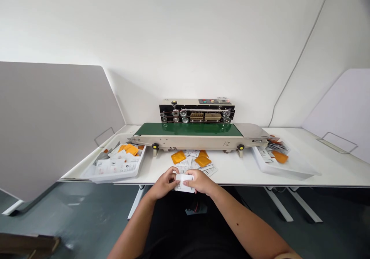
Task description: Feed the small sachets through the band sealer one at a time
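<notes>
A small white packet (pixel 184 188) with printed text is held at the table's front edge between both hands. My left hand (pixel 165 183) pinches its left side, thumb on top. On the right side, my right hand (pixel 201 181) grips it with the thumb across its face. Just beyond the hands lies a loose pile of white printed packets (pixel 185 163), with orange packets (pixel 178 157) among them. Behind the pile stands a band sealing machine (pixel 196 141) with a green conveyor belt (pixel 185 129), rollers and a control panel.
At the left, a white bin (pixel 134 171) holds white and orange packets. Another white bin (pixel 291 168) at the right end of the conveyor contains packets too. Grey partition panels (pixel 52 128) flank the white table (pixel 231 170), which backs onto a wall.
</notes>
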Demonstrator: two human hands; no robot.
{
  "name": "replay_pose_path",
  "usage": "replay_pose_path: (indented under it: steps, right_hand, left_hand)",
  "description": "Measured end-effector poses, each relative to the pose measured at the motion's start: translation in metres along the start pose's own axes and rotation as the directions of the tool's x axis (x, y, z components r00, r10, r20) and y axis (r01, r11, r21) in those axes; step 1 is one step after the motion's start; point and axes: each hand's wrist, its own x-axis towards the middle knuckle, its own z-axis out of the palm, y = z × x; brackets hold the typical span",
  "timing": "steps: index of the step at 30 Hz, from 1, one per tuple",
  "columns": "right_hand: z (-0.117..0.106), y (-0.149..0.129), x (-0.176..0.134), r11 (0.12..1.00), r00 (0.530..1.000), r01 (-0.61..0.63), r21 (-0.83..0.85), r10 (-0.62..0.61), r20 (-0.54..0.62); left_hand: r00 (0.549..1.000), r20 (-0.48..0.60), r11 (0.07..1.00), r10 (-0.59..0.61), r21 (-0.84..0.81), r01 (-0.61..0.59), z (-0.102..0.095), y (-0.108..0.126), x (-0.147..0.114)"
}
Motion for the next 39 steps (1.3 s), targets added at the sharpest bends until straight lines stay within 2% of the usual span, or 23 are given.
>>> replay_pose_path:
  steps: [3, 7, 10, 12, 13, 14, 15, 17, 20, 22, 23, 25, 30, 36, 39]
  right_hand:
    - [-0.005, -0.001, 0.0, 0.999, 1.0, 0.0, -0.052, 0.0, -0.004]
    - [-0.027, -0.015, 0.001, 0.979, 0.992, 0.126, -0.159, -0.12, 0.049]
    - [-0.066, -0.039, 0.008, 0.983, 0.989, 0.142, -0.119, -0.146, -0.026]
    - [-0.105, -0.059, 0.018, 0.986, 0.968, 0.164, -0.01, -0.163, -0.189]
    - [-0.127, -0.069, 0.023, 0.975, 0.934, 0.219, 0.038, -0.198, -0.298]
    - [-0.15, -0.078, 0.03, 0.953, 0.868, 0.297, 0.062, -0.242, -0.433]
    - [-0.174, -0.085, 0.036, 0.926, 0.783, 0.373, 0.064, -0.277, -0.558]
    - [-0.218, -0.094, 0.047, 0.904, 0.618, 0.426, 0.011, -0.283, -0.733]
    - [-0.27, -0.089, 0.058, 0.944, 0.396, 0.314, -0.102, -0.228, -0.89]
    - [-0.29, -0.077, 0.064, 0.975, 0.296, 0.189, -0.117, -0.17, -0.94]
    - [-0.297, -0.071, 0.066, 0.985, 0.271, 0.135, -0.107, -0.141, -0.952]
    - [-0.302, -0.06, 0.073, 0.995, 0.276, 0.073, -0.062, -0.08, -0.958]
    - [-0.291, -0.052, 0.092, 0.987, 0.43, 0.114, 0.117, 0.058, -0.901]
    - [-0.274, -0.066, 0.109, 0.965, 0.563, 0.105, 0.241, 0.142, -0.814]
    - [-0.266, -0.075, 0.115, 0.96, 0.601, 0.087, 0.265, 0.162, -0.783]
  left_hand:
    - [1.0, -0.007, 1.0, -0.007, -0.012, 0.007, 0.001, 0.002, -0.001]
    - [1.0, -0.017, 0.999, 0.01, -0.04, -0.011, 0.001, 0.002, 0.0]
    - [0.999, -0.029, 0.995, 0.035, -0.09, -0.038, 0.0, 0.0, 0.0]
    - [0.998, -0.032, 0.992, 0.058, -0.114, -0.062, -0.001, -0.001, 0.0]
    - [0.997, -0.032, 0.99, 0.068, -0.121, -0.072, -0.001, -0.002, 0.0]
    - [0.997, -0.031, 0.989, 0.075, -0.126, -0.078, -0.001, -0.003, 0.001]
    - [0.997, -0.03, 0.989, 0.078, -0.128, -0.081, -0.002, -0.004, 0.001]
    - [0.997, -0.029, 0.989, 0.075, -0.128, -0.078, -0.002, -0.006, 0.0]
    - [0.997, -0.033, 0.989, 0.072, -0.125, -0.075, -0.002, -0.007, 0.0]
    - [0.997, -0.031, 0.99, 0.07, -0.124, -0.074, -0.002, -0.006, -0.001]
    - [0.997, -0.03, 0.99, 0.068, -0.124, -0.071, -0.002, -0.006, -0.001]
    - [0.997, -0.03, 0.99, 0.067, -0.122, -0.07, -0.002, -0.005, -0.002]
    - [0.997, -0.03, 0.991, 0.07, -0.116, -0.073, -0.001, -0.007, -0.002]
    - [0.998, -0.024, 0.993, 0.059, -0.096, -0.061, -0.002, -0.007, -0.001]
    - [0.998, -0.021, 0.995, 0.055, -0.077, -0.056, -0.002, -0.005, -0.002]
